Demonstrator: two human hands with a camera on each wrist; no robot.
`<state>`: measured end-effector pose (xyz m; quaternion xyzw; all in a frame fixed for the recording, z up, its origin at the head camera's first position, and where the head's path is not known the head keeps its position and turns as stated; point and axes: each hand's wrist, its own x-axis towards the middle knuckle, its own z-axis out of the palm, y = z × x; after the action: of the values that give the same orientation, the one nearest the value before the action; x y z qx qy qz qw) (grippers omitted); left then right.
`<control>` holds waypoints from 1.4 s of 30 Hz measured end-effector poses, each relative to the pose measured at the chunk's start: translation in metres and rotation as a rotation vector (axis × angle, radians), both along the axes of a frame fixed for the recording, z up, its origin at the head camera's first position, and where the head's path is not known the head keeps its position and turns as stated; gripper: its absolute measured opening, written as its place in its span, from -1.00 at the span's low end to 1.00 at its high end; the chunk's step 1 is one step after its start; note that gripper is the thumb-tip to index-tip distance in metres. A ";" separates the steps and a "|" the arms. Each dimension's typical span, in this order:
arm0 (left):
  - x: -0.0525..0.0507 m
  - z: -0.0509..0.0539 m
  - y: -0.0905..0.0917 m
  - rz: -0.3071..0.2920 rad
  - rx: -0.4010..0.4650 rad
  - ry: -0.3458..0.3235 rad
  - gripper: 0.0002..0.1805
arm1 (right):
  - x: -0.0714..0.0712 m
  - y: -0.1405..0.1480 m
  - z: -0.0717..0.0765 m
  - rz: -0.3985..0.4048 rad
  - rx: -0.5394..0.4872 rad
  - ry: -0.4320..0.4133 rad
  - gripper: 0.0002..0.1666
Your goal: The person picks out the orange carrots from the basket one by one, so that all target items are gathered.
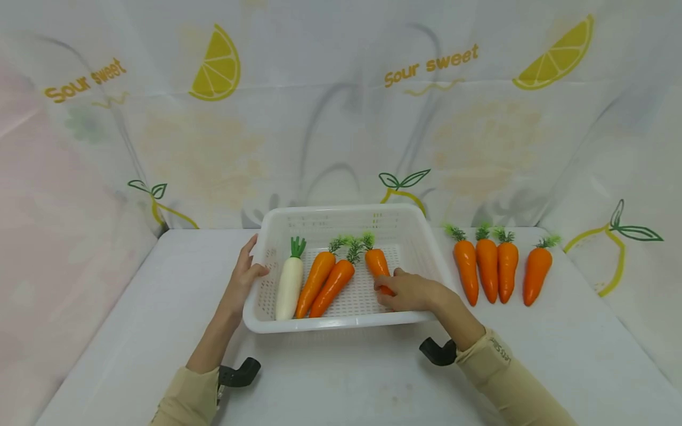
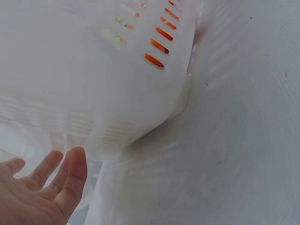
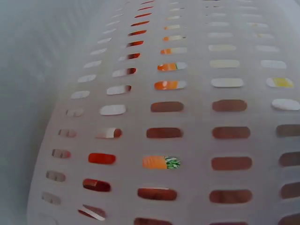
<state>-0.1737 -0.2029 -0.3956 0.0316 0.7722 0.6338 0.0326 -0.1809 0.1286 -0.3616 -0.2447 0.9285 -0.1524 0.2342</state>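
A white slotted basket (image 1: 341, 322) stands on the table. In it lie a white radish (image 1: 289, 288) at the left, two carrots (image 1: 318, 278) side by side, and another carrot (image 1: 377, 262) further right. My right hand (image 1: 409, 291) reaches over the near rim with its fingers curled round that carrot's lower part. At the basket's left side, my left hand (image 1: 243, 283) has its fingers spread by the wall. The left wrist view shows the left hand (image 2: 47, 190) beside the basket wall (image 2: 89, 79). In the right wrist view the slotted wall (image 3: 197, 117) hides the right hand.
Several carrots (image 1: 487, 269) lie on the white table (image 1: 341, 378) right of the basket, tops away from me. A patterned white cloth (image 1: 341, 136) hangs behind. Black curved pieces (image 1: 242, 373) are at both wrists.
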 end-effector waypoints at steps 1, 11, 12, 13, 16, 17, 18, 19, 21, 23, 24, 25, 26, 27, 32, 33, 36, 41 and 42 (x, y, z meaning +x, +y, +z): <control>0.000 0.000 0.000 0.001 -0.001 -0.001 -0.19 | 0.000 0.000 -0.001 -0.012 -0.002 0.011 -0.66; -0.001 -0.001 0.002 -0.004 -0.004 -0.015 -0.19 | 0.003 0.005 -0.004 -0.037 -0.081 0.168 -0.68; -0.001 -0.002 0.002 -0.003 -0.004 -0.016 -0.19 | 0.003 0.006 -0.005 -0.040 -0.103 0.179 -0.67; -0.001 -0.002 0.002 -0.001 -0.005 -0.018 -0.19 | 0.004 0.007 -0.005 -0.042 -0.125 0.191 -0.67; -0.001 -0.003 0.002 0.005 -0.009 -0.021 -0.19 | 0.005 0.010 -0.004 -0.031 -0.200 0.226 -0.65; 0.000 -0.004 0.003 0.005 -0.011 -0.020 -0.19 | 0.006 0.011 -0.004 -0.024 -0.225 0.237 -0.64; 0.000 -0.004 0.003 0.005 -0.010 -0.020 -0.19 | 0.006 0.012 -0.003 -0.015 -0.248 0.246 -0.63; 0.000 -0.004 0.003 0.004 -0.009 -0.019 -0.19 | 0.007 0.013 -0.003 -0.005 -0.267 0.258 -0.63; 0.001 -0.004 0.002 0.006 -0.008 -0.018 -0.19 | 0.007 0.014 -0.001 0.012 -0.300 0.273 -0.61; 0.002 -0.004 0.001 0.012 -0.002 -0.019 -0.19 | 0.006 0.014 0.000 0.021 -0.330 0.278 -0.59; 0.002 -0.004 0.001 0.016 -0.002 -0.021 -0.19 | 0.005 0.014 0.001 0.024 -0.346 0.277 -0.58; 0.003 -0.004 0.000 0.019 0.000 -0.022 -0.19 | 0.005 0.015 0.002 0.019 -0.362 0.270 -0.56; 0.003 -0.004 0.000 0.022 0.000 -0.024 -0.20 | 0.004 0.015 0.003 0.009 -0.377 0.255 -0.53; 0.004 -0.003 -0.001 0.023 0.002 -0.024 -0.20 | 0.003 0.015 0.004 -0.002 -0.392 0.240 -0.50; 0.003 -0.002 -0.001 0.011 0.013 -0.012 -0.21 | 0.003 0.018 0.008 -0.077 -0.422 0.157 -0.30; 0.003 -0.002 -0.001 0.007 0.015 -0.010 -0.20 | 0.004 0.019 0.009 -0.090 -0.422 0.151 -0.26; 0.002 -0.001 0.000 0.000 0.012 -0.008 -0.20 | 0.006 0.022 0.012 -0.125 -0.422 0.154 -0.19; 0.000 -0.001 0.000 -0.001 0.003 -0.002 -0.20 | 0.010 0.026 0.018 -0.153 -0.457 0.196 -0.17; -0.001 -0.001 0.000 -0.001 0.000 0.000 -0.20 | 0.011 0.027 0.018 -0.158 -0.462 0.211 -0.17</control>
<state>-0.1746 -0.2030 -0.3961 0.0321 0.7722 0.6338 0.0328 -0.1704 0.1557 -0.3433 -0.2328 0.9045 -0.3519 0.0614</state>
